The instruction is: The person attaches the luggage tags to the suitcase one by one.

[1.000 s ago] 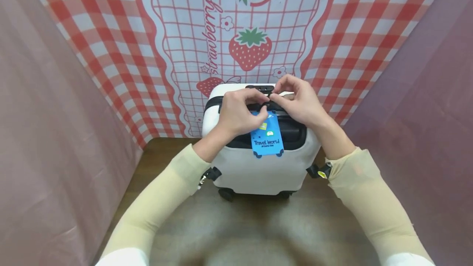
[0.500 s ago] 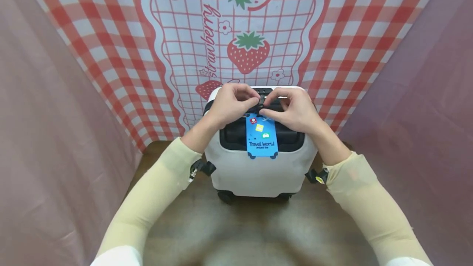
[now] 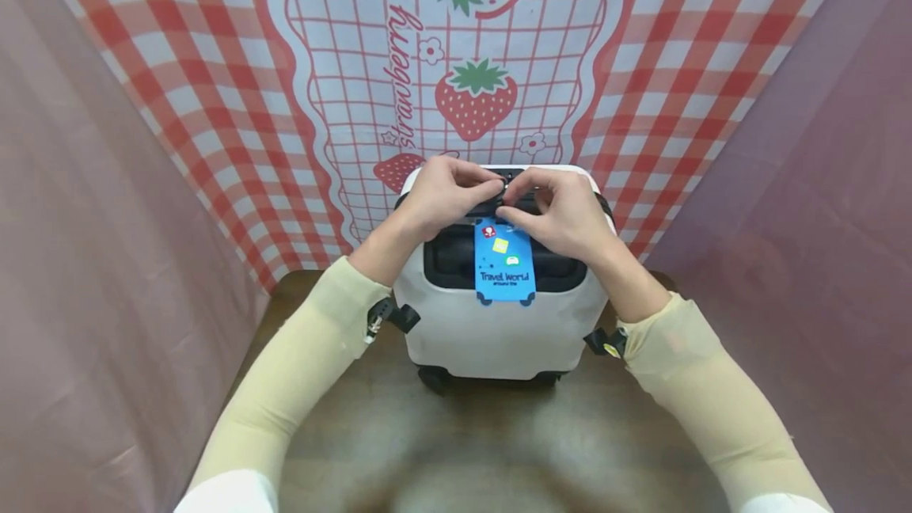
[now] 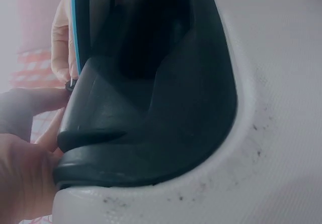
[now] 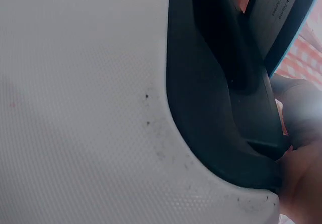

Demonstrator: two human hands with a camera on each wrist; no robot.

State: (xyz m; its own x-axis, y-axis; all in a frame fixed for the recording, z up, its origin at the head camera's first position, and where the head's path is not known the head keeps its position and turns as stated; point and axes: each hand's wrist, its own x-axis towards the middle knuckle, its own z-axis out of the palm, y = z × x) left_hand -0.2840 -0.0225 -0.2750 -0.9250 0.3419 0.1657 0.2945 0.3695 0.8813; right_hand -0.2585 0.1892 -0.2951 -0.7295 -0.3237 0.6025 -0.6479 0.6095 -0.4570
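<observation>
A white hard-shell suitcase (image 3: 492,339) stands upright, with a black recessed handle (image 3: 445,260) in its face. Over that handle hangs a blue luggage tag (image 3: 504,279) printed "Travel World". Just above the tag, my left hand (image 3: 445,196) pinches the tag's small black strap (image 3: 503,190) between thumb and fingertips. From the other side my right hand (image 3: 566,212) pinches the same strap, thumb below the index finger. Fingertips nearly meet and hide most of the strap. A small dark fastener (image 4: 71,85) shows at the fingertips in the left wrist view.
The suitcase stands on a brown wood-look surface (image 3: 456,450). Close behind hangs a red-and-white strawberry cloth (image 3: 477,38). Pinkish drapes flank both sides, a left drape (image 3: 107,260) and a right drape (image 3: 798,220). Black wheels (image 3: 433,377) show beneath.
The left hand has moved off the tag's face up to the strap, uncovering the tag's print. My right hand has come slightly lower and left. Both have stayed at the strap since half a second ago.
</observation>
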